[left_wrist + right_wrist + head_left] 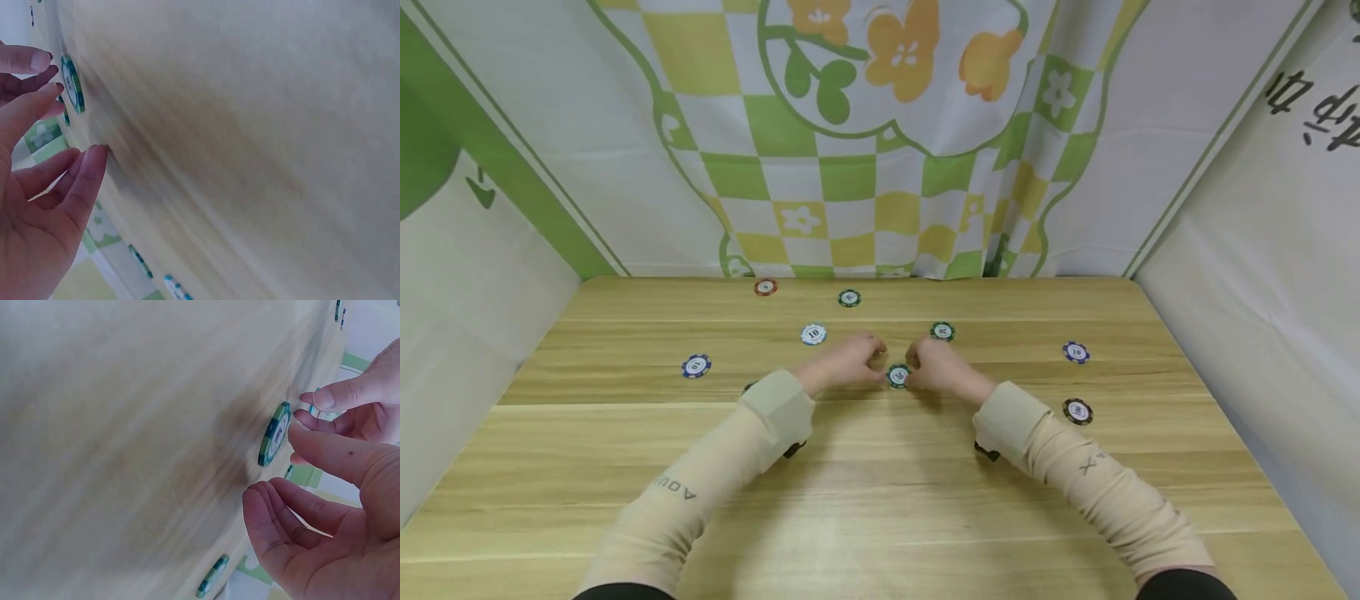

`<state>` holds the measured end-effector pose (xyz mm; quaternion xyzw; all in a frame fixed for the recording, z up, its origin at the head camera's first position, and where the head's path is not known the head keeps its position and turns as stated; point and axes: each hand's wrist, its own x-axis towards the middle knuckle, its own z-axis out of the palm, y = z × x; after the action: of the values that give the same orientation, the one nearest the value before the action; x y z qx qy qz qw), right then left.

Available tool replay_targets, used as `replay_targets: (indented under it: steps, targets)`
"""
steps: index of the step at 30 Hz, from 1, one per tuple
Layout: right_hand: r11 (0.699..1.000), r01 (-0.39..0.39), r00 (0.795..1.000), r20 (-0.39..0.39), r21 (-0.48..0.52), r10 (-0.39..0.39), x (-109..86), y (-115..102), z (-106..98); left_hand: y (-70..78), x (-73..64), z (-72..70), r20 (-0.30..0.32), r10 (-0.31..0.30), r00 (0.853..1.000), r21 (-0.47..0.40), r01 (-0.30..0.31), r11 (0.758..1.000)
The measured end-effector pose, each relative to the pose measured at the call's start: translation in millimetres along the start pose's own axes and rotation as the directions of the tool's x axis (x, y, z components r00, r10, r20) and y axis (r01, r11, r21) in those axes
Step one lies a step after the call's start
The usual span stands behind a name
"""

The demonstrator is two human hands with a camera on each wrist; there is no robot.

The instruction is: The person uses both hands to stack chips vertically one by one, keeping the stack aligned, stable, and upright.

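A green-edged poker chip marked 20 lies on the wooden table between both hands. On its left is the left hand, fingers loosely bent, thumb and fingertips apart with nothing between them. The right hand is on the other side, its thumb close to the rim of the green chip in the right wrist view. Its fingers rest bent near the tabletop, a gap between them and the thumb. Just beyond the right hand lies a second green chip.
Other chips lie spread about: a red one, a green one, a white one, blue ones at left and right, and a black one. The left sleeve mostly hides another. A checkered curtain hangs behind the table.
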<state>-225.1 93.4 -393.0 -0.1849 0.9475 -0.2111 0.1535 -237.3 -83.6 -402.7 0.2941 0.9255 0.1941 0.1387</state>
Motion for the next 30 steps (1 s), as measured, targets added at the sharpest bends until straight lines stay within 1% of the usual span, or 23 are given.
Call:
replay_targets:
  steps: [4, 8, 17, 20, 24, 30]
  targets:
    - [1.0, 0.01, 1.0, -0.01, 0.008, -0.01, 1.3, 3.3, 4.7, 2.4, -0.3, 4.9, -0.028, -0.003, 1.0, -0.06, 0.001, 0.998]
    - [1.0, 0.012, 1.0, -0.02, 0.021, -0.012, 1.8, 4.2, 7.1, 4.3, 0.5, 9.5, -0.053, -0.006, 0.999, -0.099, 0.001, 0.995]
    - [0.999, 0.026, 0.998, -0.057, 0.047, -0.023, 3.1, 1.8, 10.3, 9.9, 3.9, 15.5, -0.068, -0.024, 0.997, -0.142, 0.015, 0.99]
    - [0.997, 0.028, 0.998, -0.065, 0.071, -0.023, 2.4, 0.9, 10.3, 12.2, 4.5, 17.2, -0.072, -0.02, 0.997, -0.152, 0.008, 0.988]
    - [0.995, 0.04, 0.997, -0.066, 0.095, -0.034, 1.1, 0.2, 11.7, 14.2, 4.1, 18.8, -0.083, 0.002, 0.997, -0.152, -0.015, 0.988]
    - [0.992, 0.013, 0.999, -0.041, 0.123, -0.008, -2.0, -2.2, 15.8, 17.9, 0.4, 20.6, -0.076, -0.004, 0.997, -0.134, -0.007, 0.991]
